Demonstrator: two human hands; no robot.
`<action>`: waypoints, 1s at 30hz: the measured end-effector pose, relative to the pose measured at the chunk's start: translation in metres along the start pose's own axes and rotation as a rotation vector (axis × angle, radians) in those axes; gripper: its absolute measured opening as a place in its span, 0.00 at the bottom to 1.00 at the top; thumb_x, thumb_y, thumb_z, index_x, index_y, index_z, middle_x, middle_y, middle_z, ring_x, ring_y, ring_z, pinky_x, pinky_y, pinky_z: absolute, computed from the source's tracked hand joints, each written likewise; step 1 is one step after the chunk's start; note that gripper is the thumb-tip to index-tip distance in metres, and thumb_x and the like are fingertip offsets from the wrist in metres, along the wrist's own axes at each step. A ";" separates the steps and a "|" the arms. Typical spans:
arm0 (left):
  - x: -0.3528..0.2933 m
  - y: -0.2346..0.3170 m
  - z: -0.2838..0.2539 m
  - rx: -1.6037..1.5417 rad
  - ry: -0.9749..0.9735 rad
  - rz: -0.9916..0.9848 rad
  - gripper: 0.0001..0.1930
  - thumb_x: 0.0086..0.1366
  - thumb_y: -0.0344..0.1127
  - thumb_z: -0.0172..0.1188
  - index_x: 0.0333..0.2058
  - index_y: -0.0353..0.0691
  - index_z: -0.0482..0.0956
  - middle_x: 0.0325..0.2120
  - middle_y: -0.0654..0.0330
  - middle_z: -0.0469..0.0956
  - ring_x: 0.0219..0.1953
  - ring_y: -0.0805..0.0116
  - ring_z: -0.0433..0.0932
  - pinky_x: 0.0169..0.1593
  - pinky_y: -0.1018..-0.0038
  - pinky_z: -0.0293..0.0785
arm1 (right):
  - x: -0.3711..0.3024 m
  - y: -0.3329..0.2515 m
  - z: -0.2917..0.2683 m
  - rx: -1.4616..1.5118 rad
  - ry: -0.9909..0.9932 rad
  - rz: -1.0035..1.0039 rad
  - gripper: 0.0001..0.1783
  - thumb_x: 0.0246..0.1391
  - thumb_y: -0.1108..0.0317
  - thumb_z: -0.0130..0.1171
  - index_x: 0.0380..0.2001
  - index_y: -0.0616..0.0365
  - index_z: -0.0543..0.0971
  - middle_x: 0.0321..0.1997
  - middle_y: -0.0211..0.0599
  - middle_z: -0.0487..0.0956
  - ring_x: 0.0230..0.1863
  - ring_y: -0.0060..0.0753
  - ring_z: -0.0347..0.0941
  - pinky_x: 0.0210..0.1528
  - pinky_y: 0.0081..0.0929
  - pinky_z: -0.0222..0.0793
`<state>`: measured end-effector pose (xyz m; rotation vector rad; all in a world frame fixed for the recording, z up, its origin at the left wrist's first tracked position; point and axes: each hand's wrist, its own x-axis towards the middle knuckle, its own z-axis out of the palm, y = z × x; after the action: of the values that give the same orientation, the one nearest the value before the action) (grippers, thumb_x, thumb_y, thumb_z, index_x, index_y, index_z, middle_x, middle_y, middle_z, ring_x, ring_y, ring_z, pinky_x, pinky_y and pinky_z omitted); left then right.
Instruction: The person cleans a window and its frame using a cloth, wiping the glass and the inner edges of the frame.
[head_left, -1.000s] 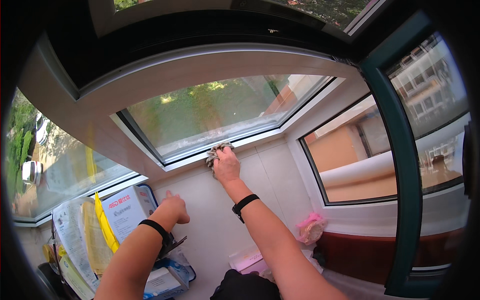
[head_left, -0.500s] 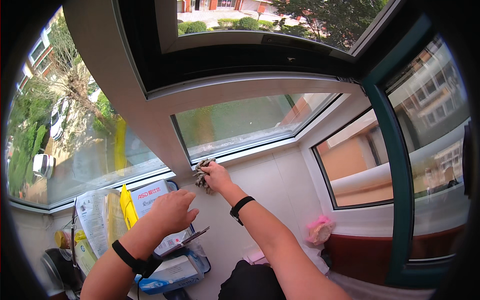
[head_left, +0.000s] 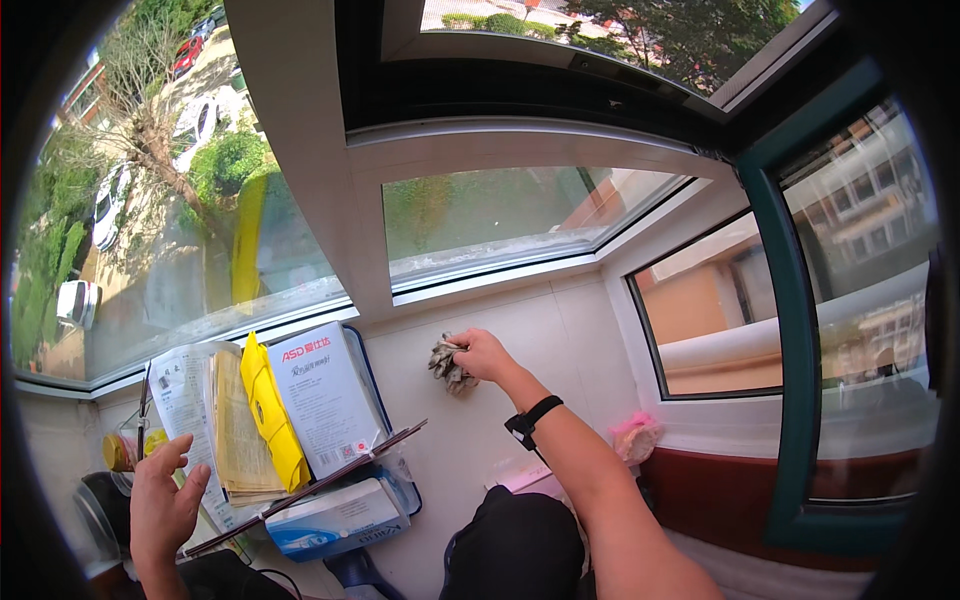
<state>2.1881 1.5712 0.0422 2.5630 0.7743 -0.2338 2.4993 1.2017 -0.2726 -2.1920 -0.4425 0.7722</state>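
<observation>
My right hand [head_left: 482, 356] is closed on a crumpled grey rag [head_left: 455, 364], which touches the pale tiled sill [head_left: 530, 400] under the windows. At the lower left my left hand [head_left: 168, 505] is raised with its fingers apart, holding nothing. Beside it lie printed sheets [head_left: 183, 395] and a yellowed old book [head_left: 232, 425]. To the right of the book are a bright yellow packet [head_left: 270, 415] and a white box [head_left: 325, 395]. A long thin dark rod [head_left: 340, 474] slants across the front of this pile, its far end over the tiles.
Window frames [head_left: 500, 283] border the sill on its far side. An inward-swung green-framed window [head_left: 790, 330] stands at the right. A pink bundle [head_left: 636, 437] sits in the right corner. Nearer me are a blue-and-white carton [head_left: 340, 518] and a small jar [head_left: 118, 452].
My right hand has moved right with the rag, away from the window post. My left hand has swung left and down, uncovering the white box. The view has shifted slightly.
</observation>
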 end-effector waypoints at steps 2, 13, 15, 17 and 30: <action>0.004 -0.003 0.005 0.011 -0.026 -0.036 0.25 0.63 0.36 0.68 0.56 0.28 0.78 0.46 0.43 0.83 0.45 0.50 0.82 0.50 0.61 0.77 | -0.006 0.000 -0.006 0.003 0.004 -0.018 0.21 0.48 0.69 0.60 0.47 0.49 0.88 0.38 0.49 0.84 0.40 0.46 0.82 0.47 0.37 0.78; 0.019 0.040 0.006 -0.098 -0.190 0.014 0.27 0.64 0.38 0.68 0.59 0.31 0.77 0.51 0.44 0.83 0.43 0.52 0.84 0.47 0.60 0.80 | 0.011 -0.013 -0.017 -0.399 0.305 0.101 0.23 0.53 0.65 0.59 0.54 0.44 0.84 0.49 0.40 0.77 0.51 0.47 0.78 0.55 0.43 0.76; 0.023 0.036 0.012 -0.069 -0.201 0.014 0.28 0.63 0.38 0.69 0.59 0.32 0.78 0.50 0.44 0.83 0.44 0.52 0.84 0.46 0.61 0.79 | 0.021 -0.005 -0.003 -0.458 0.273 0.107 0.23 0.55 0.65 0.58 0.55 0.43 0.84 0.51 0.38 0.76 0.53 0.47 0.77 0.54 0.45 0.76; 0.025 0.028 0.014 -0.007 -0.216 -0.006 0.28 0.63 0.38 0.69 0.59 0.33 0.78 0.49 0.44 0.83 0.45 0.51 0.83 0.45 0.62 0.79 | 0.029 -0.009 0.021 -0.491 0.218 0.049 0.22 0.56 0.65 0.58 0.54 0.42 0.84 0.51 0.37 0.76 0.54 0.47 0.76 0.55 0.45 0.77; 0.057 -0.006 0.033 -0.049 -0.237 -0.101 0.28 0.66 0.41 0.66 0.61 0.32 0.76 0.49 0.40 0.83 0.46 0.52 0.86 0.50 0.62 0.81 | 0.053 -0.050 0.101 -0.522 0.270 -0.446 0.21 0.53 0.71 0.60 0.52 0.46 0.83 0.49 0.35 0.76 0.54 0.42 0.73 0.55 0.41 0.73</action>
<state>2.2310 1.5882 -0.0059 2.3964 0.8086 -0.5329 2.4701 1.3174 -0.3096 -2.4819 -1.0379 0.1162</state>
